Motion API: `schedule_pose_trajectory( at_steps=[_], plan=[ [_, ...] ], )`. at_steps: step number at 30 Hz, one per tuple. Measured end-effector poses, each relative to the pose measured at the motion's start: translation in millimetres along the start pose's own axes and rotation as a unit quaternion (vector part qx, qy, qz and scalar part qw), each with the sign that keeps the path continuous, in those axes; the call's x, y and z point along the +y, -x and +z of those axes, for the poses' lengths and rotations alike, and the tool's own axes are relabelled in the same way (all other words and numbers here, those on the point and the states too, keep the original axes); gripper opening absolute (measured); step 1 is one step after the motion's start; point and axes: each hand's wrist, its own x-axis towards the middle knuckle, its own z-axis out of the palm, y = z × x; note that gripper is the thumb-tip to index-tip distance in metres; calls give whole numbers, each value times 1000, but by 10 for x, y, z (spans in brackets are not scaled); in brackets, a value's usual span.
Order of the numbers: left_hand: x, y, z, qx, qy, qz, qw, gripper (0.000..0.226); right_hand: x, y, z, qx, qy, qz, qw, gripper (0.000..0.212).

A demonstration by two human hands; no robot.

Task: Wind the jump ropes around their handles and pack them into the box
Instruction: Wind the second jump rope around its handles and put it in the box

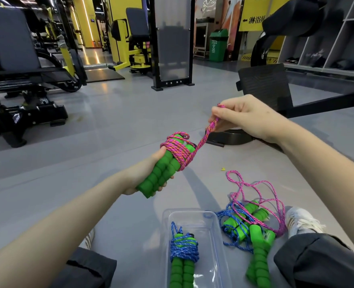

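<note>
The pink rope (179,151) is wound around the upper part of two green handles (161,173), which are held side by side in the left hand (144,175). This hand is closed around the lower part of the handles, below the coils. The long axis of the handles is tilted, from low on the left to high on the right, with the wrapped end pointing away from the person.

The free end of the rope is pinched in the right hand (244,119), between thumb and fingers, and this hand is closed on it. It lies up and to the right of the bundle, so the free strand runs tight from the coils to the fingers, roughly across the handle axis. Only a short end seems left, so the winding is judged nearly finished; the end must probably be tucked under a coil.

The clear box (165,227) stands on the floor near the person, below the hands, with one blue-roped bundle (183,254) already inside. Just right of the box, a tangled pile (253,223) of ropes is waiting, not yet wound.
</note>
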Motion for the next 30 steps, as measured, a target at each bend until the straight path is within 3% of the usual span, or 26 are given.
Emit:
schedule_pose_trajectory(
  at_steps=[5,8,11,14,16,19,21,23,26,30],
  plan=[
    [16,-44,84,-33,62,-33,997,79,-121,27,75,19,17,-27,999,36],
    [44,-43,16,-27,47,-27,998,79,-204,59,78,26,38,-71,996,37],
    [90,-12,49,21,-62,-4,998,79,-244,51,169,13,57,-113,992,35],
    [107,66,213,68,-235,45,969,73,-206,12,224,17,71,-123,990,34],
    [114,117,317,81,-385,119,911,69,-148,-4,204,9,70,-107,992,34],
    [132,148,405,146,-580,266,756,65,-50,-1,178,-27,85,-74,993,33],
    [144,136,415,193,-631,390,643,67,31,7,187,-56,89,-48,993,32],
    [157,128,415,211,-631,483,570,61,109,22,203,-81,71,-20,994,32],
    [150,85,411,212,-627,537,523,59,197,26,218,-108,25,15,994,29],
    [143,93,412,218,-613,559,514,64,276,29,280,-122,-49,22,991,29]
  ],
)
